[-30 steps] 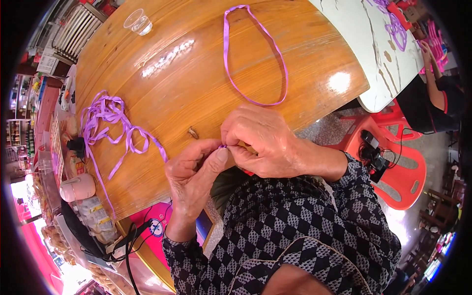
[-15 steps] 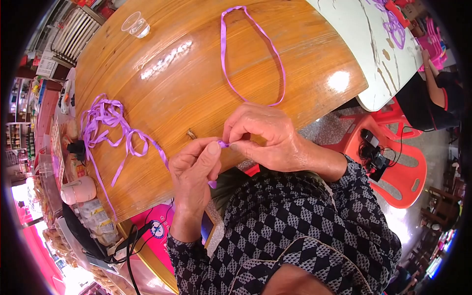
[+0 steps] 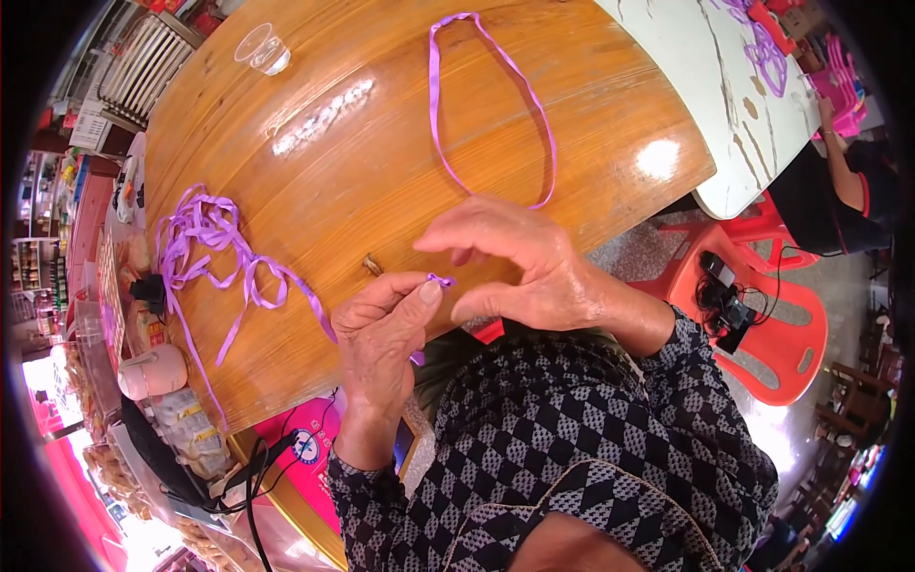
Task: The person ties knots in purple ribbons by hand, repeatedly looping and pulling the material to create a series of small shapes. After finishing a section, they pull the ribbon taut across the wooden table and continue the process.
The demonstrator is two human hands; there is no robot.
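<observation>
My left hand (image 3: 386, 319) pinches a narrow purple ribbon (image 3: 307, 297) between thumb and forefinger. A small folded bit of it sticks out past the fingertips, and another bit shows below the palm. From this hand the ribbon runs left to a loose, tangled heap on the wooden table. Just right of the pinch, my right hand (image 3: 519, 262) holds nothing, its thumb and fingers spread apart. Beyond it lies a separate purple ribbon loop (image 3: 435, 95), stretched into a long oval on the tabletop.
A clear plastic cup (image 3: 264, 50) stands at the table's far left. A small brown object (image 3: 372, 265) lies near my left hand. A red plastic stool (image 3: 777, 329) with black cables is on the right. A white marbled table (image 3: 710, 105) adjoins, and another person's arm (image 3: 839, 157) shows beyond.
My right thumb and fingers have let go of the ribbon end and spread apart. My left hand keeps its pinch and has shifted slightly right.
</observation>
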